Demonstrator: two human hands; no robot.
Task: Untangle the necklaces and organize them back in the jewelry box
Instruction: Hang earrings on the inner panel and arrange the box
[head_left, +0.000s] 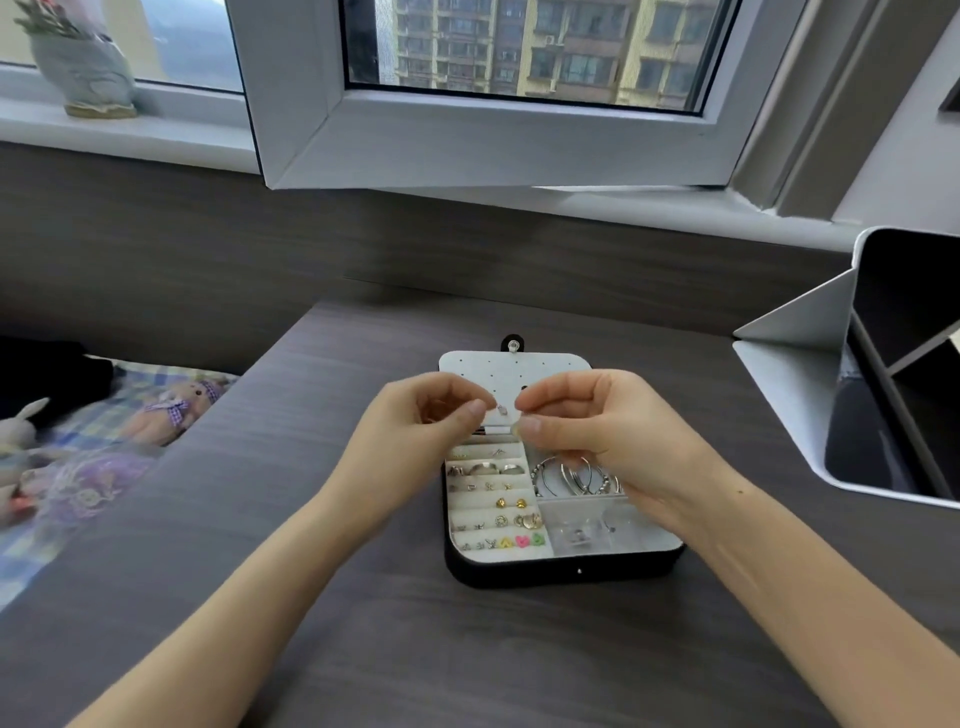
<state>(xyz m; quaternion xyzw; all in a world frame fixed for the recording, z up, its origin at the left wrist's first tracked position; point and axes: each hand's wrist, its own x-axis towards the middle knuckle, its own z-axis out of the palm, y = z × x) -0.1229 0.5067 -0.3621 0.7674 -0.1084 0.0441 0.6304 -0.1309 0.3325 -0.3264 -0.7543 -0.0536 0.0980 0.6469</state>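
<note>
left hand, right hand above jewelry box, both pinching necklace; chain barely visible. hard pull likely tightens knot; slip drops it among earrings.

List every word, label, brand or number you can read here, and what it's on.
None readable. No text shows on the jewelry box, the tablet case or the apartment buildings outside.
The left hand and right hand, pinching a necklace, cover part of the box.

No text, label, brand or number is legible anywhere in this view
</note>
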